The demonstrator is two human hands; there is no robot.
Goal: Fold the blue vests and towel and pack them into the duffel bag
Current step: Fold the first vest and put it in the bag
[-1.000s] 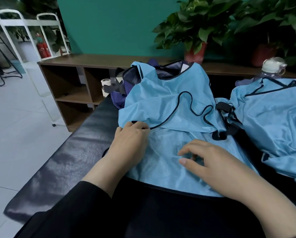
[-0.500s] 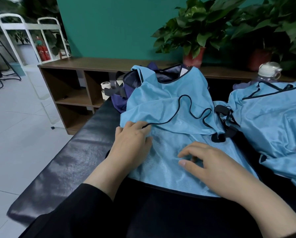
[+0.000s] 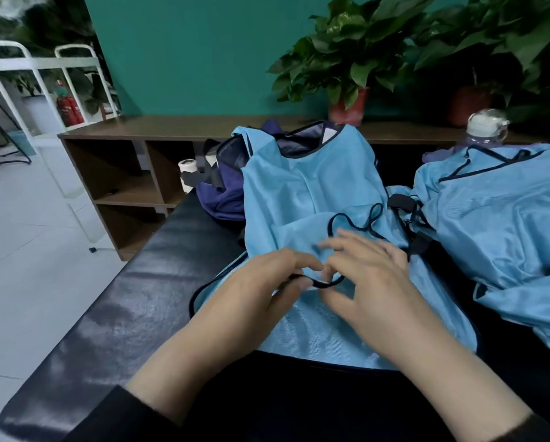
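Note:
A light blue vest (image 3: pixel 305 186) with dark trim lies spread on the black padded bench (image 3: pixel 133 282), its top draped over the navy duffel bag (image 3: pixel 225 189) behind it. My left hand (image 3: pixel 260 291) and my right hand (image 3: pixel 372 282) meet at the vest's middle. Both pinch the dark-trimmed edge (image 3: pixel 321 284), which runs between their fingertips. A second blue vest (image 3: pixel 497 224) lies crumpled on the right. The bag's black strap and buckles (image 3: pixel 410 224) sit between the two vests.
A brown wooden shelf unit (image 3: pixel 133 173) stands behind the bench with potted plants (image 3: pixel 347 59) on top. A clear bottle with a white cap (image 3: pixel 487 126) stands at the back right. White metal racks (image 3: pixel 37 78) and grey tiled floor lie to the left.
Both hands have lifted off the flat fabric and come together at the vest's middle, taking the dark-trimmed edge between their fingers. The vest's upper layer has shifted.

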